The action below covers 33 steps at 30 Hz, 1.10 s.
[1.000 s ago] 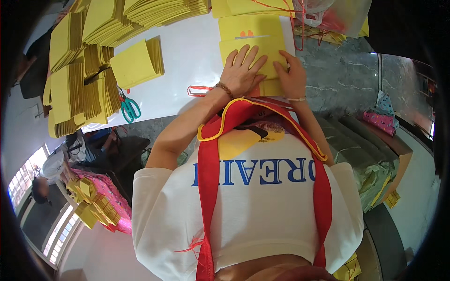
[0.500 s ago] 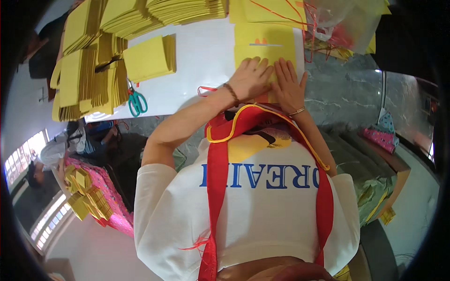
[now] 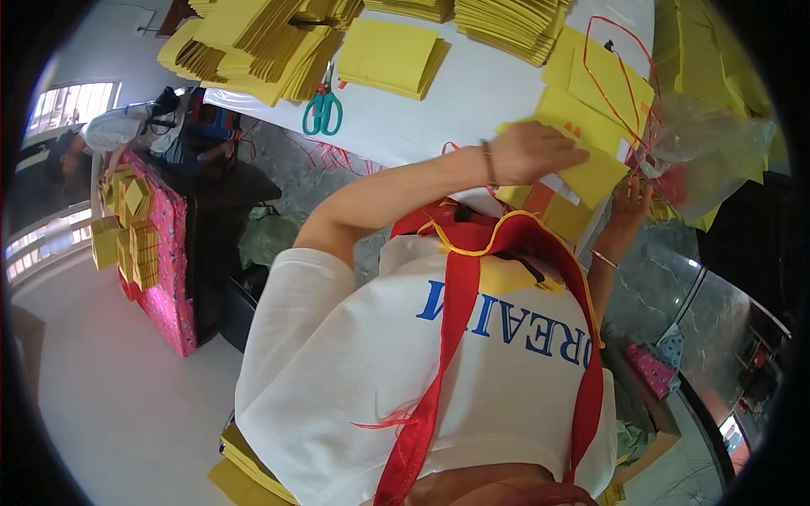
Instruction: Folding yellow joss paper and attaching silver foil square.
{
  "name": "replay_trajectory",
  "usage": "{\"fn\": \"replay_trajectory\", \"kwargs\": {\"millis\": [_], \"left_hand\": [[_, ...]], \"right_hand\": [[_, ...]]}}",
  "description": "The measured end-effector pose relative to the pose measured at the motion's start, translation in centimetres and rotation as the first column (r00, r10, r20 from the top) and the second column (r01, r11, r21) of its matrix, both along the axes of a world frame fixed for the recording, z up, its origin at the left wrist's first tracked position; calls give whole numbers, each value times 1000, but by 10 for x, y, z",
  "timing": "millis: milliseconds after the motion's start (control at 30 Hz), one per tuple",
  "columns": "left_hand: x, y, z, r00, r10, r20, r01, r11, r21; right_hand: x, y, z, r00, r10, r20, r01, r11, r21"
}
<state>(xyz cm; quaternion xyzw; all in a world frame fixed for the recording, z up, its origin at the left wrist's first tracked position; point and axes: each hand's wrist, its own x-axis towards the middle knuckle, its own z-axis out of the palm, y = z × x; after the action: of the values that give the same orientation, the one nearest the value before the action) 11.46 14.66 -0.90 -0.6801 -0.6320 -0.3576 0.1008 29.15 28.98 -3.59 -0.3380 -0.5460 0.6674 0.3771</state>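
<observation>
My left hand (image 3: 540,155) lies over a folded yellow paper piece (image 3: 601,175) near the table's right front edge, its fingers bent together at the paper; the fingertips are partly hidden. A white strip and an orange patch (image 3: 540,199) show on the yellow paper below that hand. My right hand (image 3: 630,204) is off the right edge of the paper, fingers raised and apart, with nothing seen in it. Just behind lie more flat yellow sheets (image 3: 614,88), crossed by red string.
Stacks of folded yellow paper (image 3: 510,25) line the far side of the white table (image 3: 396,135). Green-handled scissors (image 3: 322,112) lie at its front left. A clear plastic bag (image 3: 717,156) hangs at the right. Another person (image 3: 118,131) sits far left by a pink-covered table (image 3: 169,253).
My view has swung, shifting the table to the right. Both hands lay flat on the yellow paper; now my left hand is bent over a folded piece and my right has moved off to its right.
</observation>
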Motion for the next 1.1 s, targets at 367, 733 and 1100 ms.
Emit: {"fn": "replay_trajectory", "kwargs": {"millis": [367,733,1100], "left_hand": [[-163,-163,10,708,494,-505,-598,799,-56],[-193,-170,-44,775,435,-459,-587,764,-268],[-179,-169,-65,796,473,-379,-606,630,-486]], "right_hand": [[12,-2,-16,976,15,216,-10,1000,-23],[14,1,-25,958,21,285,-23,1000,2],[18,-3,-27,949,41,312,-67,995,73]]}}
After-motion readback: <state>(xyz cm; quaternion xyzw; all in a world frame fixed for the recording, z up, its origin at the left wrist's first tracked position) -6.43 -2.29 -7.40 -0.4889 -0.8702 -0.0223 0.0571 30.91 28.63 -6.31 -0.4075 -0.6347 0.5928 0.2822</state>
